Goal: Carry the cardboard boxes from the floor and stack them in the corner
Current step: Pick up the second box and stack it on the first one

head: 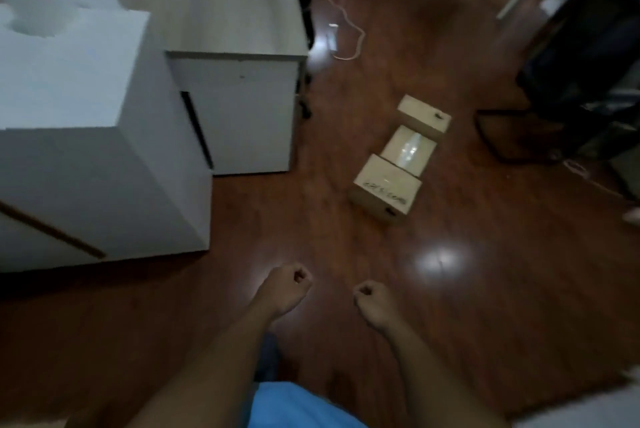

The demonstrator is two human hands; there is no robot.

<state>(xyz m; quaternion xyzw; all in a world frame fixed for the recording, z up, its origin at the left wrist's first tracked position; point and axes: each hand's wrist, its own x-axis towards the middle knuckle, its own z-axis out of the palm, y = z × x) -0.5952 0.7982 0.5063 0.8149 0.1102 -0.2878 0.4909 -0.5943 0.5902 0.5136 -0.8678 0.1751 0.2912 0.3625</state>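
Both bare forearms are reaching forward and down over the wooden floor (485, 306). The left hand (287, 287) is curling into a fist, its grip clenched on nothing, and the right hand (372, 299) is doing the same just beside it. Beyond the hands, three cardboard boxes (401, 157) are lying on the floor in a row, touching end to end, the nearest one (386, 187) bearing dark handwriting and the middle one shiny tape. At the left a white cabinet (86, 164) is standing with a paper roll (31, 1) on top; behind it a table (228, 1) is stretching away. A pale cord (349, 29) is trailing across the far floor, and a dark chair (571, 88) is standing at the right.
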